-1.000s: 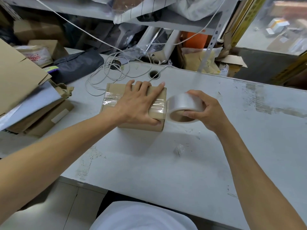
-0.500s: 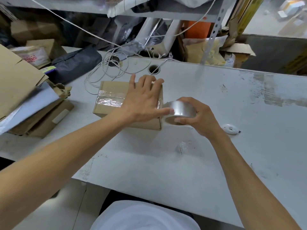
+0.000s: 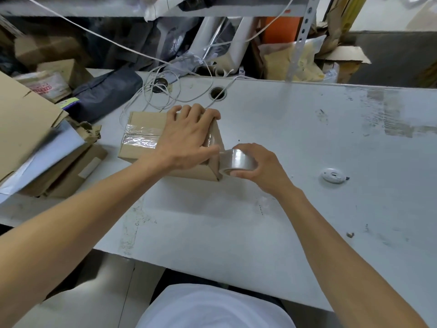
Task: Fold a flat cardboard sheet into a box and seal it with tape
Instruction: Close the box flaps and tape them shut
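A small brown cardboard box (image 3: 142,124) lies closed on the white table (image 3: 307,143), with a strip of clear tape (image 3: 139,139) along its top seam. My left hand (image 3: 186,140) lies flat on the box top, fingers straight and reaching to the far edge, thumb by the right end. My right hand (image 3: 257,166) grips a roll of clear tape (image 3: 236,162) low against the box's right end face. Tape runs from the top over that right edge.
A stack of flat cardboard and paper (image 3: 35,138) sits at the left. A white cable (image 3: 160,91) coils behind the box near a round table hole (image 3: 217,93). A small white round object (image 3: 334,176) lies to the right. Shelving clutter fills the back.
My right hand has brought the tape roll down from the box's top right corner to low on its right end face. My left hand stayed on the box top, its fingers now at the far edge.
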### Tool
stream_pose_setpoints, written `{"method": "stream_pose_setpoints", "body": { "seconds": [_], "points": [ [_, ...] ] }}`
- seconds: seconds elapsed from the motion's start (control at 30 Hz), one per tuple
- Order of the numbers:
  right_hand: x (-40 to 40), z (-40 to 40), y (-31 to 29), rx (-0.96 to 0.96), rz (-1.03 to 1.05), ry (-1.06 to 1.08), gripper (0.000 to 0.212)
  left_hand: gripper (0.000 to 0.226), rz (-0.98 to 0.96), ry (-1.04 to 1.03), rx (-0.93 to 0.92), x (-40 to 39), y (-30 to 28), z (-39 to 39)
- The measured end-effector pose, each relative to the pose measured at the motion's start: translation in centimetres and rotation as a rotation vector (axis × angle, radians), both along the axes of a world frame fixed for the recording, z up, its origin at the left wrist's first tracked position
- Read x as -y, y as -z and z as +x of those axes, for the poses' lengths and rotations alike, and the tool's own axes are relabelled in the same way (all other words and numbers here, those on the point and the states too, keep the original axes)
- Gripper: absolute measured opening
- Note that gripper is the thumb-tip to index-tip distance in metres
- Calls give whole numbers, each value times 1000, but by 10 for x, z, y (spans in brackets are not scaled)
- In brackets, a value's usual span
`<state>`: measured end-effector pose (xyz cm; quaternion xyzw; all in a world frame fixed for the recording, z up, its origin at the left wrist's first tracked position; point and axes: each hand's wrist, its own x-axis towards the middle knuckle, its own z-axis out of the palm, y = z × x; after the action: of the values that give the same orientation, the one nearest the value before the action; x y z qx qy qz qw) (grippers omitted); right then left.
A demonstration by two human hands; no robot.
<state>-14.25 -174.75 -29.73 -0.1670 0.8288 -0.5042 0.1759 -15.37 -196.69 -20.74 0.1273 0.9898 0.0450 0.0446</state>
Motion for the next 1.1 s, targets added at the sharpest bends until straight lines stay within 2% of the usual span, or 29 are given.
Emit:
{"method": "stream_pose_setpoints", "body": {
  "seconds": [0.07, 0.13, 0.2, 0.27, 0.33, 0.4, 0.5, 0.63, 0.73, 0.8, 0.87, 0.93, 0.97, 1.03, 1.1],
  "points": [
    [-2, 4, -3, 8, 29, -42, 70, 59, -5, -3, -5, 3, -1, 0],
    [-21, 5, -6, 2, 9, 38, 77, 59, -7, 1, -10, 4, -2, 0],
    [-57, 5, -2, -119, 28, 299, 62, 61, -8, -1, -16, 3, 0, 1],
    [-103, 8, 5, -272, 193, 560, 40, 62, -3, -1, -22, 2, 1, 1],
    [-141, 12, 13, -242, 409, 657, 29, 63, 0, 0, -22, 1, 1, 1],
    [-161, 15, 23, -130, 560, 602, 29, 65, -4, -1, -19, 0, 0, 0],
    [-164, 19, 37, -35, 665, 453, 33, 68, -12, -2, -8, 0, -2, 0],
    [-161, 21, 41, -17, 704, 454, 31, 70, -15, 1, 3, 1, -2, -1],
    [-154, 14, 29, 69, 719, 429, 36, 70, -24, -2, 5, 1, -3, -1],
    [-134, 8, 9, 103, 549, 487, 30, 69, -32, -1, 2, 2, -4, 0],
    [-97, 5, -20, 115, 166, 595, 13, 68, -29, 1, 1, 2, -5, 1],
    [-53, 6, -48, 203, -248, 626, 15, 67, -28, 5, 8, 3, -5, 1],
    [-33, 8, -57, 258, -390, 615, 16, 67, -31, 7, 10, 3, -5, 1],
    [1, 11, -65, 359, -526, 604, 14, 66, -41, 13, 8, 4, -3, 1],
    [24, 14, -66, 438, -573, 622, 13, 67, -46, 14, 1, 5, -1, 1]
  ]
}}
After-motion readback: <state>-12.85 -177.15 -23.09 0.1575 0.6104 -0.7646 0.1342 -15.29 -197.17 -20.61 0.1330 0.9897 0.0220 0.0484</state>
